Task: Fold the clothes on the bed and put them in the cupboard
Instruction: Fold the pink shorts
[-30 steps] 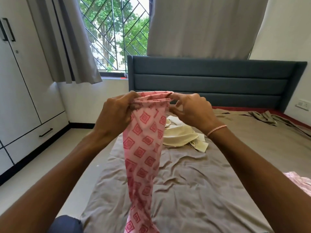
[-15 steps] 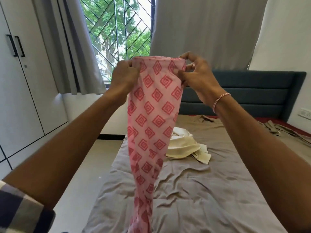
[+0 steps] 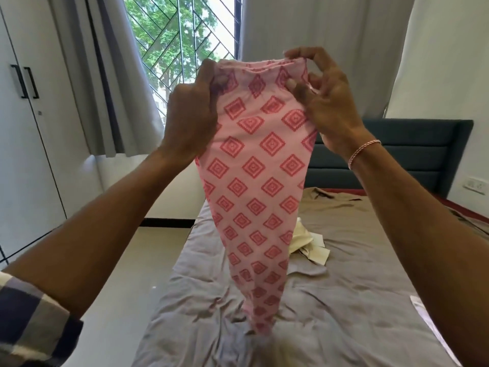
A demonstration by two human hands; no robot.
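Single head-worn view, facing forward along the bed (image 3: pixel 344 300), raised hands close, window (image 3: pixel 185 35) beyond

Cream garment (image 3: pixel 309 243) partly hidden behind the pink patterned cloth (image 3: pixel 254 168); the cloth's lower tip is blurred; cupboard (image 3: pixel 31 154) cut off by the left edge.

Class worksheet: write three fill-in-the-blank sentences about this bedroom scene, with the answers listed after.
The left hand and right hand hold up a patterned garment whose background colour is ____.
The cream cloth lies on the ____.
A bracelet circles the ____ wrist.
Answers: pink; bed; right.
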